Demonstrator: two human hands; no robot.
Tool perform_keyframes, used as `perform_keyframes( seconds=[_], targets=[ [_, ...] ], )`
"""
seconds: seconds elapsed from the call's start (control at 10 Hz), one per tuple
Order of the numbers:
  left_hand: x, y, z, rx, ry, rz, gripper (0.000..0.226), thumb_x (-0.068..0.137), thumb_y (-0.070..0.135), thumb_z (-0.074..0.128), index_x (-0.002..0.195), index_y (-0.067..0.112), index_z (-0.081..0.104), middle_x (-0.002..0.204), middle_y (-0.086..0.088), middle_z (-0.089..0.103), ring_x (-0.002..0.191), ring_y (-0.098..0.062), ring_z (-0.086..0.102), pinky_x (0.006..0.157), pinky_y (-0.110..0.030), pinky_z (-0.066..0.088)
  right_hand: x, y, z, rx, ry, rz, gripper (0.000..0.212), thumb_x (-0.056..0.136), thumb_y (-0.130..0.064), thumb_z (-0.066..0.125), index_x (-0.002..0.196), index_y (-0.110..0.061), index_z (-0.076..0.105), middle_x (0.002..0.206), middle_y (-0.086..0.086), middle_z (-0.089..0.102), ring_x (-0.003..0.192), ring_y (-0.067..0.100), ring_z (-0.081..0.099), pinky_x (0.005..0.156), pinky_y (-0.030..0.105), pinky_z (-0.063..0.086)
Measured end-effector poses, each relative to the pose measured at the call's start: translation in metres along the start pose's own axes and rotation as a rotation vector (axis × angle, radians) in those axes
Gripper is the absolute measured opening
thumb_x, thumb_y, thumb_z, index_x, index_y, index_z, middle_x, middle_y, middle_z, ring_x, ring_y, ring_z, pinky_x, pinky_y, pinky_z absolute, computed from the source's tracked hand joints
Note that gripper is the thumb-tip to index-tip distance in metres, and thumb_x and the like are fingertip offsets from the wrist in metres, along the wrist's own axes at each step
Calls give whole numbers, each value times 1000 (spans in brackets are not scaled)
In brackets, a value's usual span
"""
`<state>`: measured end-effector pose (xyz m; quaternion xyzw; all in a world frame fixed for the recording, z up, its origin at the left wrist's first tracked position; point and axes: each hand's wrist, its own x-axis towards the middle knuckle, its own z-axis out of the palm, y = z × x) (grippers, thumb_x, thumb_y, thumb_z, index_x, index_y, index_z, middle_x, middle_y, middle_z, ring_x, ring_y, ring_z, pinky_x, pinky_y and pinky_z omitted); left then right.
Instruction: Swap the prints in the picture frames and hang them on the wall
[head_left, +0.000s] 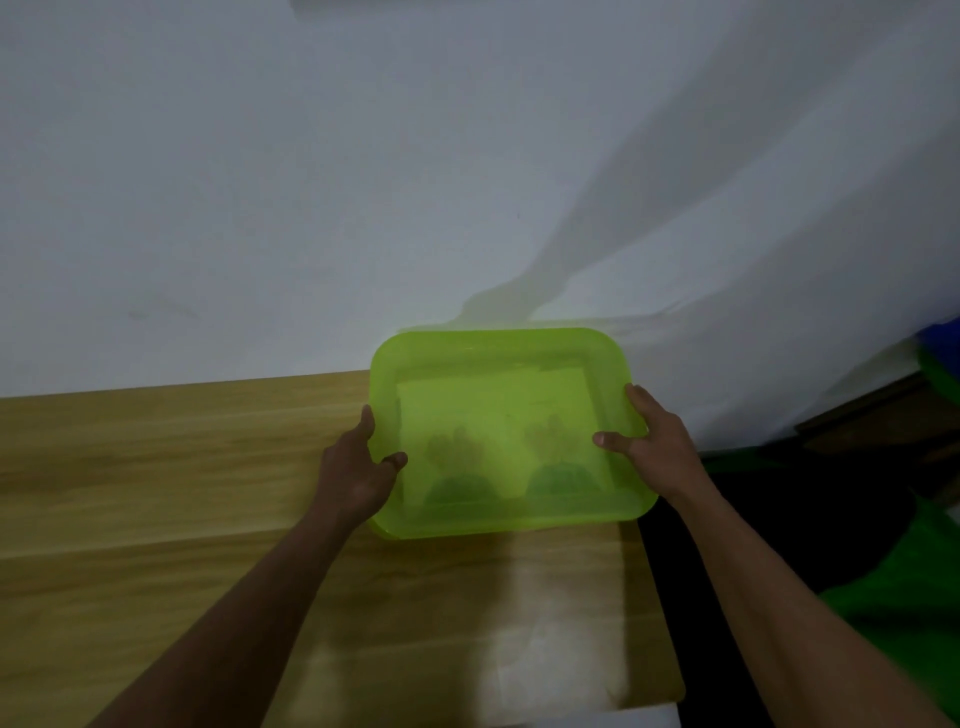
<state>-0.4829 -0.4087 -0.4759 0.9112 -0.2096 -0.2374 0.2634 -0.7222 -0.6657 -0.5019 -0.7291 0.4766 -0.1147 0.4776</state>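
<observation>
A translucent lime-green plastic tray (498, 345) is held over the back right part of a wooden table (156, 467), its far edge against the white wall (311, 182). My left hand (358, 467) grips the tray's left rim, thumb inside. My right hand (649, 441) grips its right rim, thumb inside. Through the tray's floor I see a pale sheet and two dark blurred shapes that I cannot identify. No picture frame or print is clearly in view.
The table's right edge (660, 597) drops to a dark gap. Green objects (904, 597) and a blue one (940, 338) sit at the far right, beside a dark wooden piece (872, 410). Arm shadows fall on the wall.
</observation>
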Motion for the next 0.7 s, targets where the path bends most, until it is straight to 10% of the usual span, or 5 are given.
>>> perform_keyframes(
  seconds=[0.4, 0.7],
  targets=[
    [1, 4, 2, 78, -34, -22, 81, 88, 29, 66, 152, 9, 21, 148, -13, 42, 134, -31, 42, 104, -34, 36, 9, 3, 1, -96, -69, 51, 93, 85, -35, 75, 157, -14, 18, 157, 6, 34, 139, 23, 40, 114, 42, 35],
    [-1, 3, 0, 1, -35, -6, 80, 93, 29, 59, 154, 13, 11, 153, -12, 34, 138, -33, 35, 109, -37, 32, -6, -12, 2, -169, -84, 61, 88, 96, -45, 57, 158, -16, 2, 166, 5, 2, 152, 15, 7, 121, 31, 11]
  ],
)
